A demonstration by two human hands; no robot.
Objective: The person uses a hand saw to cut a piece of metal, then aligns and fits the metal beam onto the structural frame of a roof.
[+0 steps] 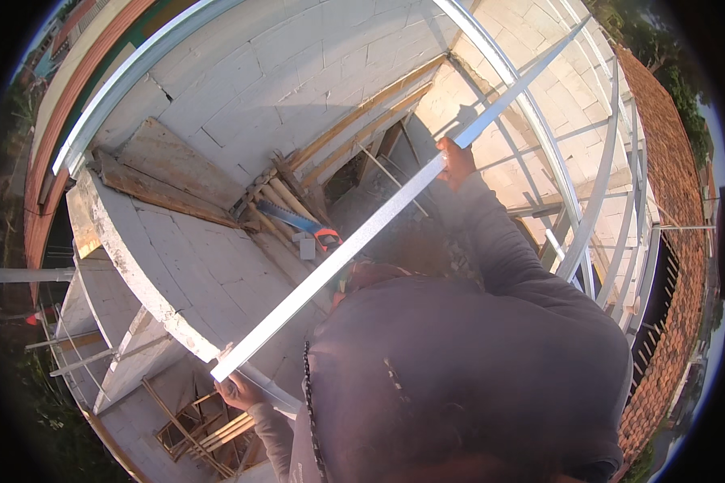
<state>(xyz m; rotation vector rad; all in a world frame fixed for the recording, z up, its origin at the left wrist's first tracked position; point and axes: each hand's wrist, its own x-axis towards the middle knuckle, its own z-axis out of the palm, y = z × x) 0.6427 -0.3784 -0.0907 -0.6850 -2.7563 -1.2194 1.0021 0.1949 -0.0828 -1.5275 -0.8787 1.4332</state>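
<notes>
A long, shiny galvanized steel channel [330, 270] runs slantwise across the view, from the lower left up to the upper right. My left hand [238, 391] grips its near end beside the top of a block wall. Farther along, my right hand [457, 163] is wrapped round the same channel, with the arm stretched forward. Beneath the channel, a handsaw [292, 219] with a blue blade and an orange and black handle shows near some timbers; I cannot tell what it rests on. My dark-sleeved arm and torso hide part of the space below.
Pale block walls [286, 60] surround a deep room with planks [165, 173] and debris. Fixed metal channels [499, 52] cross above on the right, and another metal beam [129, 76] arches at the left. A tiled roof [660, 121] lies right; timber frames [209, 431] stand lower left.
</notes>
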